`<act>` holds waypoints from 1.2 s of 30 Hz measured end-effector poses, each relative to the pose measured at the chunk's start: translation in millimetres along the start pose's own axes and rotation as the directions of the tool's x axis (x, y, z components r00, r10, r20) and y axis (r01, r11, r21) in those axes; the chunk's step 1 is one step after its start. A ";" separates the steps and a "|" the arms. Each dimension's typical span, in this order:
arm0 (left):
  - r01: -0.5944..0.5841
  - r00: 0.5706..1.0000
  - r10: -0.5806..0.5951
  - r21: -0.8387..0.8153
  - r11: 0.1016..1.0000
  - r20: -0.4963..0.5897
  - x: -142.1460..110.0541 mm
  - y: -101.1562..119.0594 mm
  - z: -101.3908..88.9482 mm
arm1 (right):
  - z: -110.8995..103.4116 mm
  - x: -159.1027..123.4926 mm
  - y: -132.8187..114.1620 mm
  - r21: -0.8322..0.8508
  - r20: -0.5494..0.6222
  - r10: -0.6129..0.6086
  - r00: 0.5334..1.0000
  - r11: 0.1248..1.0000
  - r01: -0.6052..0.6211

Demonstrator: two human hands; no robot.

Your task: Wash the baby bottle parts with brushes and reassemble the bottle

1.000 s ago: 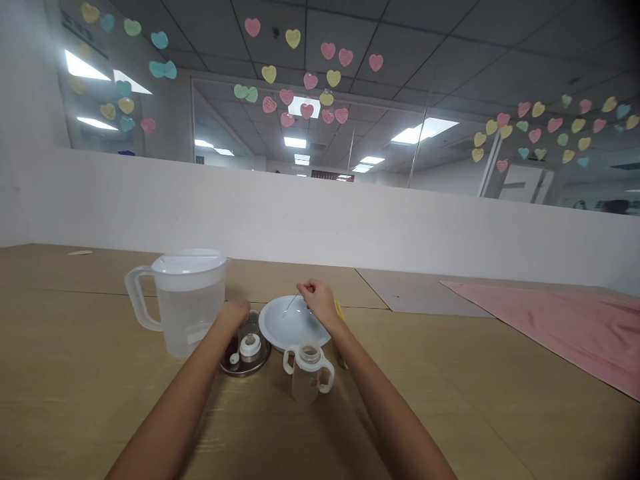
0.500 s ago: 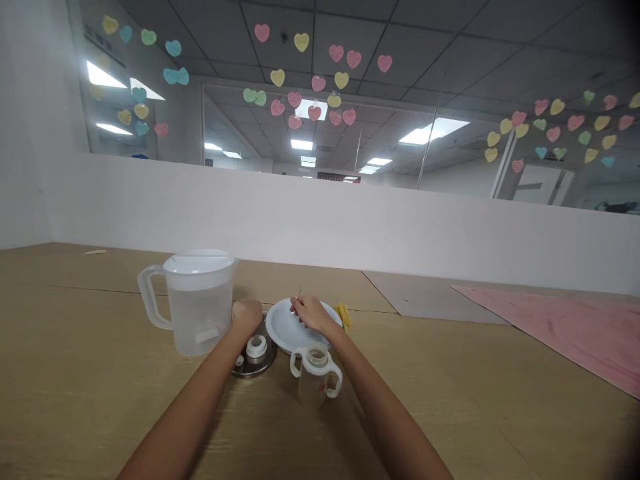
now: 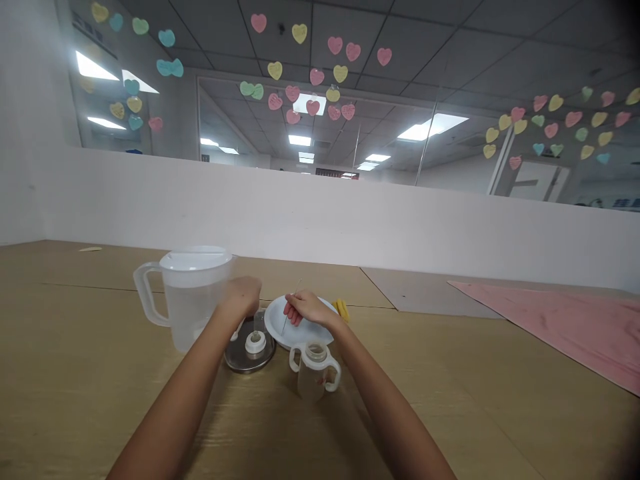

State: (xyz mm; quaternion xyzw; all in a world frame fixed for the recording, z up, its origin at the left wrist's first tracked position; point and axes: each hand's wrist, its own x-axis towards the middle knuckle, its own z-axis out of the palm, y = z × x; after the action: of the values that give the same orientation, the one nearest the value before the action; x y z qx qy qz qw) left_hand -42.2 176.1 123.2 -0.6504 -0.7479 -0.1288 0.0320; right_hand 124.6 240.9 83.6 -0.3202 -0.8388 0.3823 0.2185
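My left hand [image 3: 243, 297] is raised over a round metal tray [image 3: 243, 365]. It is blurred, its fingers curled and mostly hidden. Just beneath it shows a small white piece [image 3: 235, 335], seemingly hanging from the grip. A white bottle collar [image 3: 255, 342] and a clear cup-like cap [image 3: 259, 321] rest on the tray. Above a white plate [image 3: 273, 320], my right hand [image 3: 306, 308] pinches a thin stick [image 3: 285, 326] that slants down toward the plate. Nearer to me, between my forearms, stands an uncapped clear baby bottle [image 3: 313, 383] with two white handles.
A lidded clear pitcher [image 3: 187, 310] holding liquid stands left of the tray. Something yellow [image 3: 342, 309] lies by the plate's right rim. A pink cloth [image 3: 560, 327] covers the table's right side. A white wall [image 3: 300, 217] runs behind the table [image 3: 450, 413].
My left hand has lifted off the tray, and the small white piece has come up with it. The stick in my right hand now reaches lower toward the plate. The view has shifted slightly.
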 end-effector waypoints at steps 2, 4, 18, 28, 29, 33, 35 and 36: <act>-0.009 1.000 0.009 0.042 0.999 -0.013 -9.3 10.9 -14.5 | -9.3 -0.5 -2.0 0.014 -0.048 0.014 0.999 1.000 -0.014; -0.095 0.994 0.097 0.039 0.995 -0.052 -17.5 21.7 -26.8 | -22.2 -4.2 -8.7 0.008 -0.188 -0.006 0.982 1.000 0.007; -0.552 0.786 0.258 -0.451 0.701 -0.562 -10.5 50.3 -13.4 | -37.9 -94.0 -78.3 -0.714 -0.638 -0.757 -0.138 0.515 0.474; -0.579 0.764 0.340 -0.348 0.738 -0.548 -9.8 53.2 -9.8 | -33.1 -61.5 -47.4 -0.817 -0.480 -0.877 -0.014 0.441 0.372; -0.582 0.764 0.340 -0.357 0.731 -0.549 -9.9 53.4 -9.4 | -33.6 -62.6 -47.6 -0.813 -0.490 -0.871 -0.025 0.447 0.373; -0.603 0.759 0.351 -0.391 0.695 -0.548 -11.5 54.7 -10.4 | -35.6 -64.4 -48.9 -0.834 -0.455 -0.889 -0.054 0.404 0.376; -0.598 0.765 0.351 -0.395 0.697 -0.540 -12.0 55.2 -11.1 | -36.7 -64.6 -49.8 -0.846 -0.436 -0.899 -0.053 0.389 0.365; -0.592 0.772 0.349 -0.398 0.701 -0.532 -12.1 55.4 -11.2 | -37.2 -64.8 -50.3 -0.851 -0.431 -0.901 -0.054 0.386 0.355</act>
State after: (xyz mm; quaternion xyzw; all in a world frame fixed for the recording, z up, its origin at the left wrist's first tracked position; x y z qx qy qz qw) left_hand 12.6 168.5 139.7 -0.7613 -0.4572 -0.4583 0.0372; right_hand 174.1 188.6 137.8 -0.0521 -0.6741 -0.2484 0.6937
